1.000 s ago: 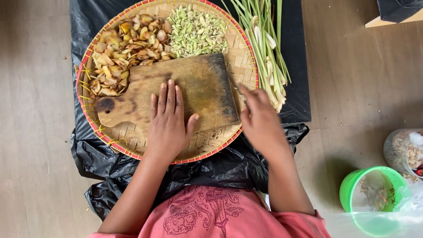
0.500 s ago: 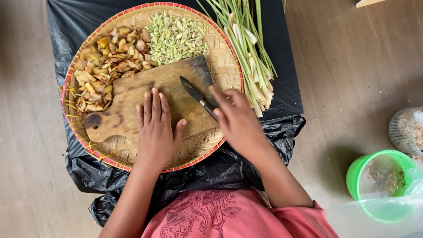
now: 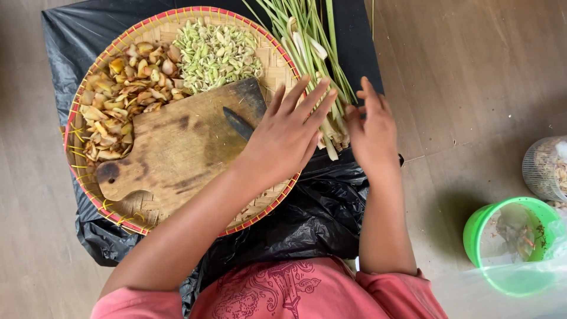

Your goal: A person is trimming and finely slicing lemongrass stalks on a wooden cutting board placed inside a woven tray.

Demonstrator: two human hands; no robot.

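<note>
Right now both open hands, left hand (image 3: 286, 139) and right hand (image 3: 373, 131), touch the green stalks (image 3: 307, 56) beside the basket (image 3: 94, 195), and the knife (image 3: 239, 123) nearby could nick a wrist.

Matt worn wood board (image 3: 177, 147), woven tray (image 3: 277, 65), glossy plastic sheet (image 3: 307, 218).

One woven round tray (image 3: 277, 65). One wooden cutting board (image 3: 177, 153). One knife (image 3: 238, 123), blade partly hidden. Two heaps of cut pieces: one brownish (image 3: 118, 100), one pale green (image 3: 215, 53). One bundle of green stalks (image 3: 307, 41), too many to count. One black plastic sheet (image 3: 307, 218). One green bucket (image 3: 511, 242). One mesh container (image 3: 546, 168). Two hands: left hand (image 3: 286, 136), right hand (image 3: 372, 133).
</note>
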